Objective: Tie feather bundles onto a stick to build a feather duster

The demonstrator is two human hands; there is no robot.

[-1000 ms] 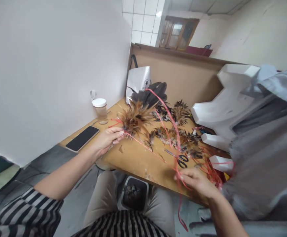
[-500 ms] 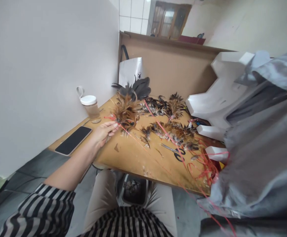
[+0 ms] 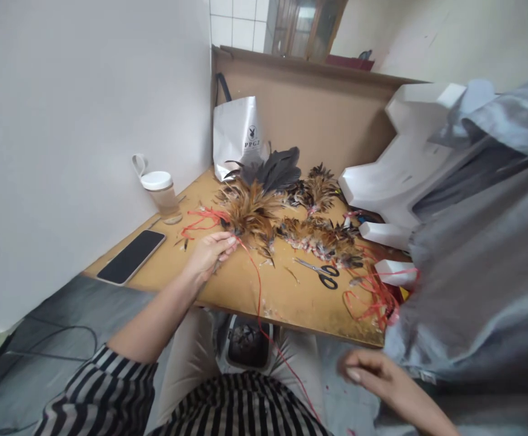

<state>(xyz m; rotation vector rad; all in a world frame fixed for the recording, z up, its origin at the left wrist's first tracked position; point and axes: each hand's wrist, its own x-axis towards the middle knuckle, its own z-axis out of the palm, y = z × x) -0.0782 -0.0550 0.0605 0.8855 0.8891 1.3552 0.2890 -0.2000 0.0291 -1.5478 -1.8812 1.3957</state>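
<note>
My left hand point(image 3: 214, 253) is over the table, thumb and fingers pinched on the base of a bundle of brown feathers point(image 3: 254, 209). Large dark grey feathers point(image 3: 277, 171) fan out behind the brown ones. Red string point(image 3: 260, 290) runs from the pinched base over the table edge and down past my lap. More red string point(image 3: 200, 219) lies loose left of the bundle. My right hand point(image 3: 373, 372) is in the air beyond the table's front edge, at lower right. Its fingers look curled but are smeared by motion, and whether they hold anything is unclear.
Scissors point(image 3: 323, 272) lie on the table beside a row of feathers point(image 3: 321, 239). A red string tangle point(image 3: 373, 300) sits at the right corner. On the left are a phone point(image 3: 131, 257) and a lidded cup point(image 3: 161, 194). A silver bag point(image 3: 237, 133) stands behind; a bin point(image 3: 248, 345) is below.
My right hand has come into view at lower right. My left hand and the feather bundle have shifted right. The string stretched across the table now hangs slack.
</note>
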